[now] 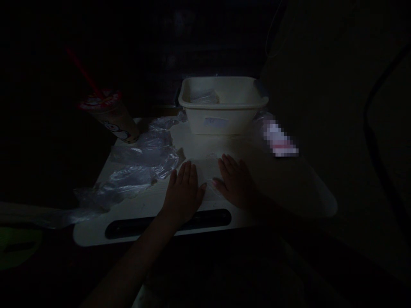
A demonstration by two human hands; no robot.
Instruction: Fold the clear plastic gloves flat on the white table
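In dim light, my left hand (184, 192) lies palm down on a white table (128, 214), its fingers spread a little. To its right my right hand (236, 182) also rests flat, fingers apart. Between and under the hands is a thin clear plastic piece (210, 173), its outline faint. Crumpled clear plastic bags (138, 171) cover the table to the left of my left hand. Behind the hands stands a white bin (221, 115) with a pale label and some clear plastic packets (204, 96) inside.
A cup (115, 119) with a red lid and red straw stands at the back left. At the right edge is a blurred-out pink and white item (279, 141). A black slot (138, 226) runs along the table's front edge. A dark cable hangs at the far right.
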